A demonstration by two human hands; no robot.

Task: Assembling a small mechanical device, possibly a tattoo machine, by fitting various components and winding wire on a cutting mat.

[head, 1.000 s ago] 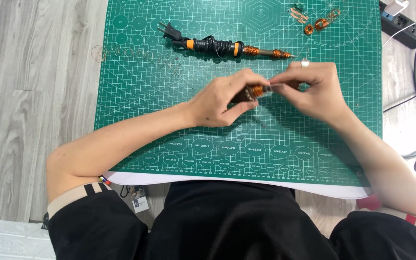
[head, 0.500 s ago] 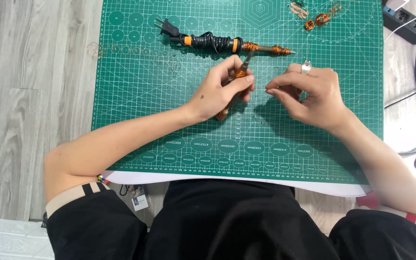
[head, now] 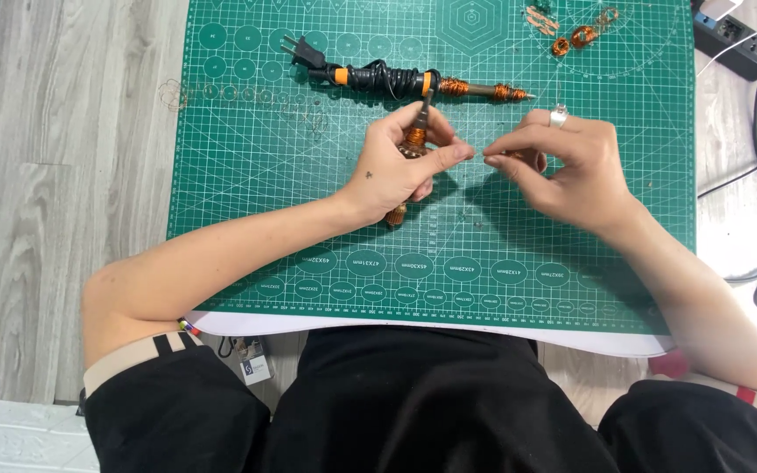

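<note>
Copper-wound tool (head: 414, 140) in left hand (head: 396, 166)

floor: grey wood planks (head: 63, 175); power strip (head: 738, 39) upper right; even light

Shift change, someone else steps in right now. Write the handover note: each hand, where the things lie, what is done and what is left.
Left hand: closed around a copper-wound tool, held tilted over the green cutting mat.
Right hand: thumb and forefinger pinched on something very thin, likely fine wire, too small to see; ring on one finger.
Soldering iron: lies on the mat beyond the hands, cord wrapped round its handle, copper wire coiled on its shaft.
Copper coils: at the mat's far right corner.
Done: the held tool already carries copper windings.
Left: the winding looks unfinished, judging by the pinch.
</note>
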